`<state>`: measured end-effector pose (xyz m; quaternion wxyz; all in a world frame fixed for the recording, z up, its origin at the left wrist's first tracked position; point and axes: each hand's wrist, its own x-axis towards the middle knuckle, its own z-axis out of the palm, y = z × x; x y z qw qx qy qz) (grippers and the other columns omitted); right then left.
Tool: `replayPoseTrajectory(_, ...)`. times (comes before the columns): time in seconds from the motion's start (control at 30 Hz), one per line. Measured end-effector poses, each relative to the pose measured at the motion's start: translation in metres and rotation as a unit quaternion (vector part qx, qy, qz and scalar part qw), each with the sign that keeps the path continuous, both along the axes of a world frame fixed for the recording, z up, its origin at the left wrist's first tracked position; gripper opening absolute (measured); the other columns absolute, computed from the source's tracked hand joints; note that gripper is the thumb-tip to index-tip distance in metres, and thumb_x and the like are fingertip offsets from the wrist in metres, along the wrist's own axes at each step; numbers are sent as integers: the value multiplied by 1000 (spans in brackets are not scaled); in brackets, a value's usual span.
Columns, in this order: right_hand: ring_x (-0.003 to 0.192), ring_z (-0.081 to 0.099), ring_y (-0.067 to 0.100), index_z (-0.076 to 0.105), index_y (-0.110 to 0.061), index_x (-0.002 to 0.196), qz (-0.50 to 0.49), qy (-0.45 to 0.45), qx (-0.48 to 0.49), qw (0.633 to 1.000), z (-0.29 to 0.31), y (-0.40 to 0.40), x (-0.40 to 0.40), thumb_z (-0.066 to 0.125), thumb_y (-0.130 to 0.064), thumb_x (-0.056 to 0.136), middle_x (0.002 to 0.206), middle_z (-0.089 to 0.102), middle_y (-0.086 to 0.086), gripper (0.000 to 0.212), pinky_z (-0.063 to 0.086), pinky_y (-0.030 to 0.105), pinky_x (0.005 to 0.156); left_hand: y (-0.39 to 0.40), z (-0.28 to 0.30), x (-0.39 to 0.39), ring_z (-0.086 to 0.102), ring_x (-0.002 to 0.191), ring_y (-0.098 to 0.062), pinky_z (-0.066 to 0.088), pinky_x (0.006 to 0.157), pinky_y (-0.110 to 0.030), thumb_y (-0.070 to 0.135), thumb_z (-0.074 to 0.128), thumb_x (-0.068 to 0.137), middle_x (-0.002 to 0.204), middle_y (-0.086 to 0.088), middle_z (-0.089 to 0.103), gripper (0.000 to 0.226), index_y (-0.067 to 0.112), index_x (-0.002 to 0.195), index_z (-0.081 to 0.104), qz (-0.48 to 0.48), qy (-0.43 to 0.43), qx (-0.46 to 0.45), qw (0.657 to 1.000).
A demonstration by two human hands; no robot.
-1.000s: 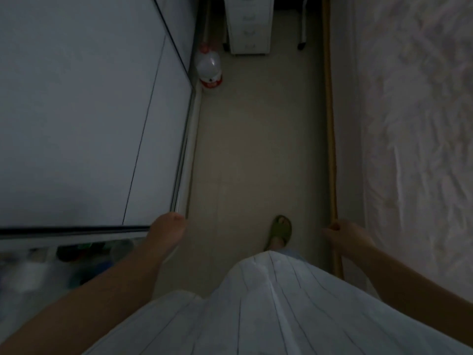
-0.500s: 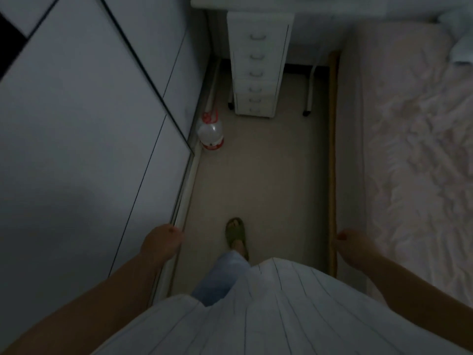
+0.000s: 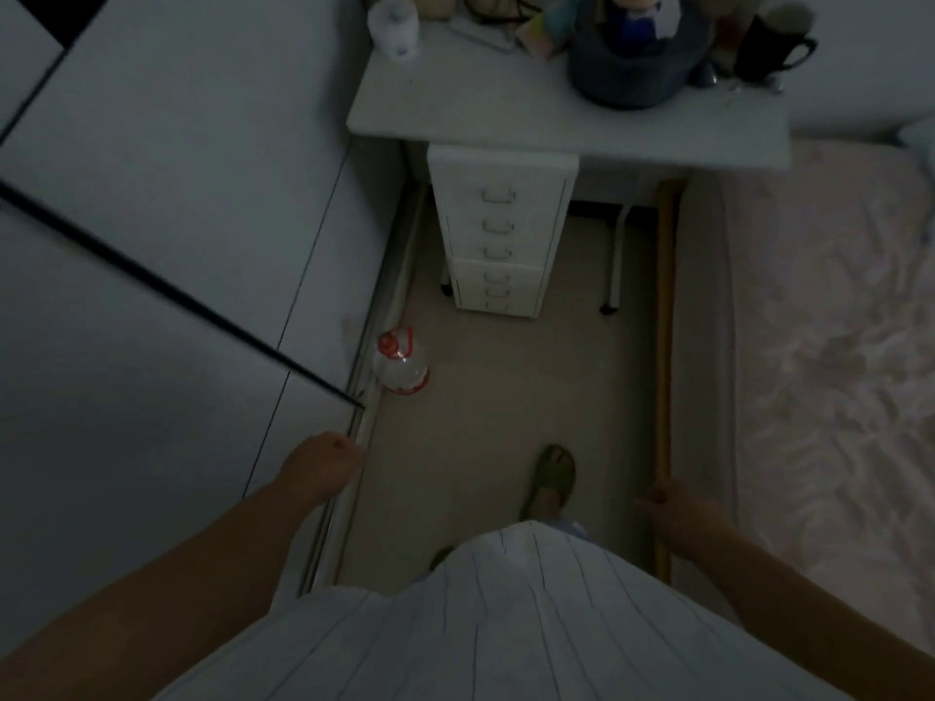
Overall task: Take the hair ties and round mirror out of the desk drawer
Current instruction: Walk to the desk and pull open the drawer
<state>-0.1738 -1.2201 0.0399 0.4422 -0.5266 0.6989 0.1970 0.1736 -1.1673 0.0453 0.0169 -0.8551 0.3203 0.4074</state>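
A white desk (image 3: 455, 113) stands at the far end of a narrow dim aisle. Under it is a white drawer unit (image 3: 501, 230) with several shut drawers. The hair ties and round mirror are not visible. My left hand (image 3: 321, 468) hangs near the wardrobe's bottom rail, fingers curled with nothing in them. My right hand (image 3: 678, 513) hangs by the bed frame, also curled and holding nothing. Both hands are well short of the drawers.
White sliding wardrobe doors (image 3: 177, 220) run along the left. A bed (image 3: 835, 371) with a wooden side rail (image 3: 663, 371) lines the right. A clear jug with a red cap (image 3: 400, 369) stands on the floor by the wardrobe. A dark bowl (image 3: 627, 68), a mug (image 3: 771, 43) and clutter crowd the desktop.
I have walked forward down the aisle and my view has tilted up: the desk top and drawer unit are now fully in view and nearer. Both hands still hang at my sides.
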Motion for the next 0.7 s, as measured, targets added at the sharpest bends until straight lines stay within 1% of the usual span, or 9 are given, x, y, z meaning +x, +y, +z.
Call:
replayPoseTrajectory(0.07,90,54,24,60,-4,107,25,-2,3,1000,-1,-48,-4,46,-20,95,96,63,12,25,47,39,95,-22,-3,-9,56,116,-29,42,98,-31,27,47,90,125,-17,61,42,-4,112,64,26,10,14,1000)
replayPoseTrajectory(0.13,87,53,23,59,-11,98,43,8,-12,999,-6,-95,-10,49,-23,92,75,53,-1,17,47,38,91,-49,0,-18,56,100,-19,40,83,-25,39,41,76,100,-12,58,44,3,89,62,28,25,21,999)
replayPoseTrajectory(0.2,96,60,28,60,-13,98,81,21,6,996,-8,-135,-15,49,-25,92,86,61,4,17,47,36,89,-76,1,-21,52,94,-16,36,78,-24,40,35,68,93,-8,52,42,11,86,60,53,39,14,998)
replayPoseTrajectory(0.27,107,60,29,61,-9,108,96,30,14,995,-4,-171,-13,47,-26,93,108,65,13,27,47,34,91,-105,4,-23,52,94,-17,36,79,-25,41,40,75,91,-6,54,37,12,85,61,104,57,-5,993)
replayPoseTrajectory(0.33,105,60,26,62,-11,103,109,24,12,994,-2,-199,-9,47,-28,94,110,63,12,24,47,32,91,-135,3,-22,56,98,-21,34,78,-24,41,45,75,87,-5,58,35,12,81,65,128,67,-19,989)
replayPoseTrajectory(0.43,91,61,23,52,-25,71,117,12,-6,993,-6,-243,0,50,-26,92,90,60,5,21,52,36,88,-179,-2,-17,59,109,-31,38,78,-28,38,47,78,104,-17,65,38,6,83,67,133,70,-13,989)
replayPoseTrajectory(0.5,86,60,24,57,-18,82,110,5,-5,994,-4,-274,12,50,-24,92,79,57,2,14,52,39,87,-209,-5,-14,59,112,-35,45,86,-34,32,46,85,118,-26,64,44,-5,97,67,125,66,-12,990)
replayPoseTrajectory(0.6,95,63,28,62,-5,104,113,6,-28,993,4,-321,36,48,-21,93,97,65,12,24,52,41,91,-255,-6,-3,54,121,-33,42,99,-33,26,45,91,132,-24,57,44,-3,121,59,112,53,5,992)
replayPoseTrajectory(0.7,93,62,27,64,-4,98,124,4,-72,990,14,-367,62,46,-18,94,105,66,16,24,51,38,89,-307,-13,17,54,122,-32,43,94,-30,21,44,94,133,-23,57,41,-2,125,57,106,47,-2,993)
